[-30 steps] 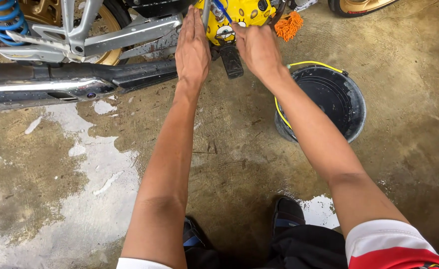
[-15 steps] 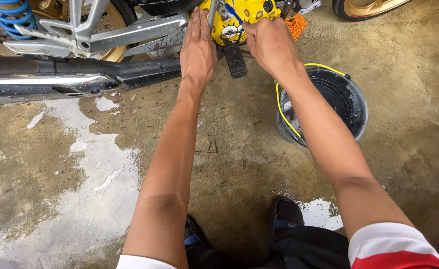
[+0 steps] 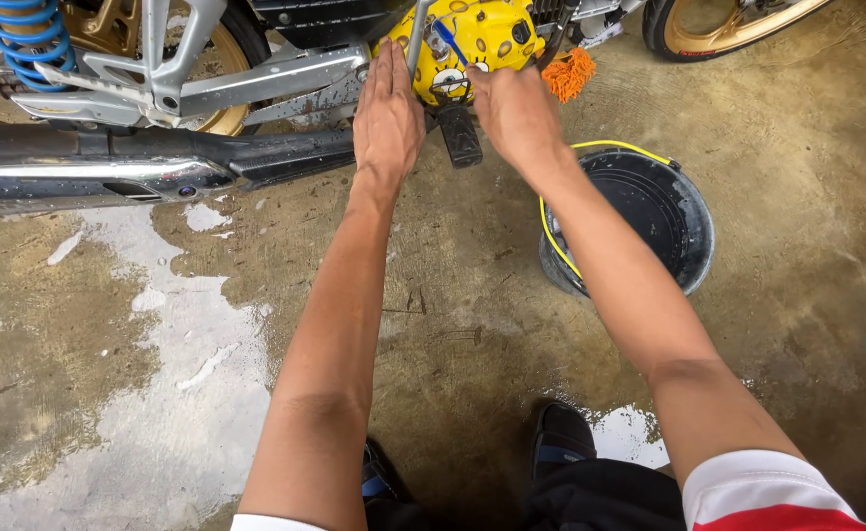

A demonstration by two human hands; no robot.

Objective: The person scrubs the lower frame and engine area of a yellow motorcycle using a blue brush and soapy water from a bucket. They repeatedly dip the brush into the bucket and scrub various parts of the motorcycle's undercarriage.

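My left hand (image 3: 388, 108) lies flat, fingers straight, against the motorcycle's frame just left of a yellow engine cover (image 3: 472, 34). My right hand (image 3: 517, 110) rests with curled fingers on the lower right of that cover. A shaggy orange cloth (image 3: 569, 74) sticks out past its fingers, and the hand seems to grip it. A black foot peg (image 3: 459, 138) hangs between the two hands.
A black bucket (image 3: 693, 231) with a yellow handle stands on the wet concrete floor (image 3: 158, 344) to the right of my right arm. A chrome exhaust pipe (image 3: 79, 177) runs along the left, with a blue spring (image 3: 20, 29) above it. My shoes (image 3: 561, 438) show at the bottom.
The bike and both hands sit slightly lower in the picture than before. My hands stay on the same spots around the yellow cover.
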